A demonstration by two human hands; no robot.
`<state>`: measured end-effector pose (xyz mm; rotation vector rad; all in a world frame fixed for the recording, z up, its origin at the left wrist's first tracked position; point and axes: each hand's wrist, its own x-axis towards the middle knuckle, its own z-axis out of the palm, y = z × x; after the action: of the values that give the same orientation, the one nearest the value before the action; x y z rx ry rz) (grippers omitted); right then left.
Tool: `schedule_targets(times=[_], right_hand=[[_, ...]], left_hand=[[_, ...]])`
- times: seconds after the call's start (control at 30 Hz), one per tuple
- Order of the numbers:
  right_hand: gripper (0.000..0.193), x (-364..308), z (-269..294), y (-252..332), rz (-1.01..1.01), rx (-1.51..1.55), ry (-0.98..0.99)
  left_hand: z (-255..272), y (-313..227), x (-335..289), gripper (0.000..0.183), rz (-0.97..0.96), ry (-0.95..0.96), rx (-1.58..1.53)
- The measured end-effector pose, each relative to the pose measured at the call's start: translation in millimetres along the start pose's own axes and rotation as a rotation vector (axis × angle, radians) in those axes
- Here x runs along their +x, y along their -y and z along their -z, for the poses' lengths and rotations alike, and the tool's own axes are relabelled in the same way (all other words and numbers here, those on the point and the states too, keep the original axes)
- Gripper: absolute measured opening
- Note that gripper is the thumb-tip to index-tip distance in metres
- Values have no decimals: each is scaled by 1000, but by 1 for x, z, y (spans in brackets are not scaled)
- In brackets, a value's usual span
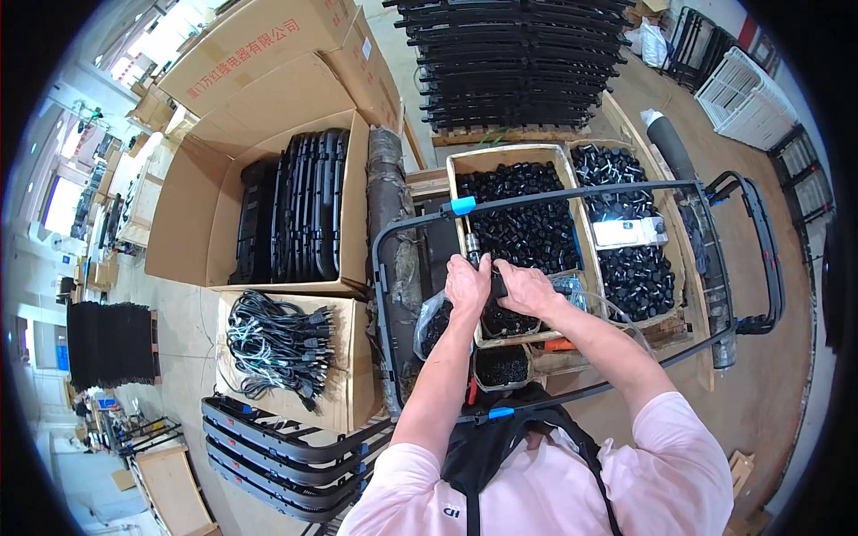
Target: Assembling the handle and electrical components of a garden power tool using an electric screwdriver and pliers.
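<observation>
Both my hands are close together over a bin of small black plastic parts (pixel 527 219). My left hand (pixel 468 284) is closed around the front of a power drill (pixel 473 243), whose metal nose points away from me. Next to it, my right hand (pixel 525 290) wraps round the drill's dark grip; fingers and palms hide most of the body. A large black tubular frame (pixel 572 193) with blue clips (pixel 462 206) surrounds my hands and lies across the bins. Its near bar passes just in front of my body.
At the right, another bin holds black knobs (pixel 635 281) and a white box (pixel 629 233). Left stand an open carton (pixel 192 214) of black panels and bundled power cords (pixel 279 344). Stacked black frames (pixel 277 460) lie lower left; more black bars (pixel 518 62) are piled behind.
</observation>
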<state>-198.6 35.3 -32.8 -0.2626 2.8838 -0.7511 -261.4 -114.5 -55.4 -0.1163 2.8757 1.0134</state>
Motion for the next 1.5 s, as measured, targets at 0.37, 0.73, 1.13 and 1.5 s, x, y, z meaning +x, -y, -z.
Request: schedule_targets(times=[0.37, 0.73, 1.13, 1.5], right_hand=[[79, 6, -1, -13, 20, 27, -40], [88, 14, 2, -16, -17, 29, -18], [80, 19, 9, -10, -17, 56, -51], [51, 14, 5, 0, 30, 36, -18]], left_hand=[[-3, -10, 8, 64, 44, 25, 16], [-5, -14, 18, 65, 38, 28, 32], [-4, -15, 30, 67, 53, 49, 55], [-1, -13, 26, 67, 50, 71, 67]])
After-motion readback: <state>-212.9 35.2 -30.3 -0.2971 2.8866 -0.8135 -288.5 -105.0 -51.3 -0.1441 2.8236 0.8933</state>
